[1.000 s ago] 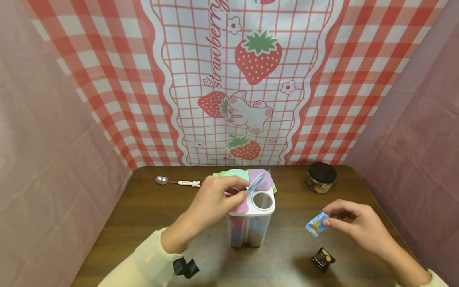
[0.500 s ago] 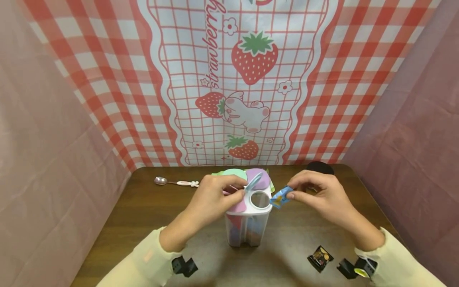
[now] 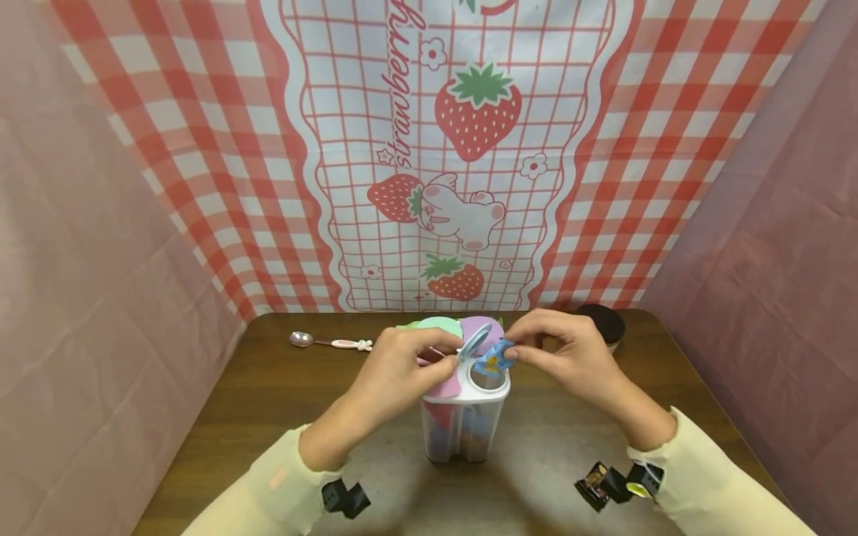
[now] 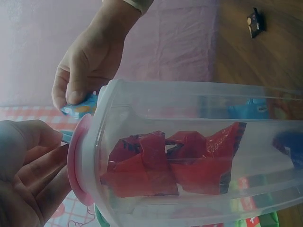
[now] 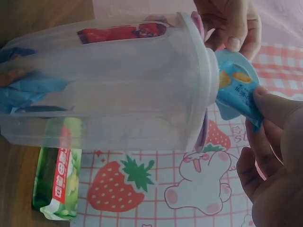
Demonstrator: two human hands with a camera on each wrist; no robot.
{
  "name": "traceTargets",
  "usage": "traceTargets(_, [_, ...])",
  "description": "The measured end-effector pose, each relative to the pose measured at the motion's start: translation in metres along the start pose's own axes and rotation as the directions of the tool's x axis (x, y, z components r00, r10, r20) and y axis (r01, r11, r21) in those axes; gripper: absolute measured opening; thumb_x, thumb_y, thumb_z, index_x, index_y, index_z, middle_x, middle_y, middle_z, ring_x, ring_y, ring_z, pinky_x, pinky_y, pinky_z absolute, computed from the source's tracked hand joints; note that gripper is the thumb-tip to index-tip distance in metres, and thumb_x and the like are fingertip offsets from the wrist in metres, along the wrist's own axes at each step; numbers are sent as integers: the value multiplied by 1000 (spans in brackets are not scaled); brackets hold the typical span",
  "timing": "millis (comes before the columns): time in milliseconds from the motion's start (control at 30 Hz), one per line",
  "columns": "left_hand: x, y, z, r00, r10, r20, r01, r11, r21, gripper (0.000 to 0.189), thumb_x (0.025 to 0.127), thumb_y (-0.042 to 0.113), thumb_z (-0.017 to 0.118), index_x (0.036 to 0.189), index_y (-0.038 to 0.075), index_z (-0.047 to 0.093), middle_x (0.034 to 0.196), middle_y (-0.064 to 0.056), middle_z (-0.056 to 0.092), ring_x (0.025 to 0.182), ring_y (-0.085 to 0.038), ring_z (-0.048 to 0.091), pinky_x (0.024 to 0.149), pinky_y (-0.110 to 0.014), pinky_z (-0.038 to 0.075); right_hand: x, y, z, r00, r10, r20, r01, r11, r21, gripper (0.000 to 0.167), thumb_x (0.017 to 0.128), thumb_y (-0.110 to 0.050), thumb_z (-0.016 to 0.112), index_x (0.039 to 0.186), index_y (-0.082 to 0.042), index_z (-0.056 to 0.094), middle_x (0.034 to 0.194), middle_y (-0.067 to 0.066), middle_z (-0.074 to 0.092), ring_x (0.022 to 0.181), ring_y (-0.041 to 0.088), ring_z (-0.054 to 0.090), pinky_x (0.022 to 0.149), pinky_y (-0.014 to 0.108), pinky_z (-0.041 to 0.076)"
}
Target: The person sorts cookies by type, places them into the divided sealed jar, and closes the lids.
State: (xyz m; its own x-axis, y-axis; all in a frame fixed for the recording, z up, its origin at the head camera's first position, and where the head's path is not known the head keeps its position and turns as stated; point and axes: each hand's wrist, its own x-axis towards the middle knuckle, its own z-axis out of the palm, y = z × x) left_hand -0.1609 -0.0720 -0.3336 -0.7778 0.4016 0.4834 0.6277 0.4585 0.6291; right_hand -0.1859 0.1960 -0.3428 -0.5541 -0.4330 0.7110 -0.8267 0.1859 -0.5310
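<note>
A clear divided container (image 3: pixel 462 432) with a white top stands on the table. My left hand (image 3: pixel 405 372) pinches its raised light blue lid (image 3: pixel 475 340), and the round opening beneath is uncovered. Between thumb and fingers of my right hand (image 3: pixel 570 353) is a small blue snack packet (image 3: pixel 494 359), its lower end at the mouth of that opening. Pink, mint (image 3: pixel 439 325) and purple lids lie shut over the other compartments. Through the wall, red packets (image 4: pixel 203 161) show in one compartment and blue ones (image 5: pixel 35 92) in another.
A black snack packet (image 3: pixel 592 485) lies at the front right, partly behind the wrist camera. At the back right a black-lidded jar (image 3: pixel 606 324) is partly hidden by my right hand. A spoon (image 3: pixel 331 342) lies at the back left; a green package (image 5: pixel 59 170) is behind the container.
My right hand has carried the blue packet leftward from the table's right side to the container's opening. The left hand has stayed on the raised blue lid.
</note>
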Motion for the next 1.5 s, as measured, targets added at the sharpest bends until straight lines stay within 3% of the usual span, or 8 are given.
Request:
traceTargets(500, [0, -1, -1, 1000, 22, -4, -22, 1000, 6, 15, 89, 8, 75, 103, 9, 79, 100, -3, 79, 83, -11, 76, 72, -18, 60, 2, 5, 15, 982, -111, 151, 117, 993, -34, 31, 74, 7, 86, 98, -12, 81, 93, -3, 70, 79, 8, 61, 64, 15, 49])
traceTargets(667, [0, -2, 0, 1000, 26, -3, -26, 1000, 9, 15, 89, 8, 75, 103, 9, 79, 101, -3, 79, 83, -12, 76, 72, -17, 60, 1, 6, 22, 974, -113, 197, 142, 980, -140, 24, 77, -8, 89, 98, -17, 81, 94, -9, 74, 83, 7, 63, 69, 14, 48])
traceTargets(800, [0, -1, 0, 1000, 25, -2, -25, 1000, 10, 15, 89, 9, 75, 103, 9, 79, 100, -3, 79, 84, -11, 76, 72, -17, 60, 0, 5, 23, 976, -75, 204, 119, 970, -210, 22, 78, -15, 90, 98, -20, 81, 89, -14, 75, 79, 6, 58, 65, 15, 45])
traceTargets(1033, [0, -1, 1, 1000, 23, -6, -23, 1000, 9, 15, 89, 8, 75, 103, 9, 79, 99, -2, 79, 83, -11, 76, 72, -18, 60, -4, 5, 19, 965, -32, 262, 97, 966, -238, 20, 84, -15, 85, 102, -22, 81, 86, -15, 69, 73, 4, 53, 60, 10, 42])
traceTargets(1233, [0, -2, 1, 1000, 15, -8, -15, 1000, -1, 15, 88, 7, 75, 103, 9, 79, 98, -2, 79, 83, -11, 76, 72, -18, 60, -8, 5, 14, 972, -75, 221, 108, 984, -144, 22, 85, -6, 82, 102, -20, 78, 96, -9, 73, 83, 6, 62, 65, 19, 51])
traceTargets(1333, [0, -2, 1, 1000, 13, -9, -13, 1000, -7, 15, 88, 7, 75, 102, 9, 79, 98, -2, 79, 83, -10, 76, 72, -17, 60, -13, 6, 5, 978, -25, 206, 48, 993, -108, 22, 86, -5, 81, 102, -20, 77, 101, -8, 74, 88, 7, 66, 65, 20, 54])
traceTargets(1500, [1, -1, 1, 1000, 14, -14, -14, 1000, -5, 15, 88, 7, 75, 101, 9, 80, 97, -2, 79, 82, -10, 76, 72, -18, 60, -29, 14, -17, 970, 97, 221, -59, 983, -171, 27, 86, -9, 83, 104, -27, 75, 101, -12, 72, 85, 3, 65, 60, 20, 53])
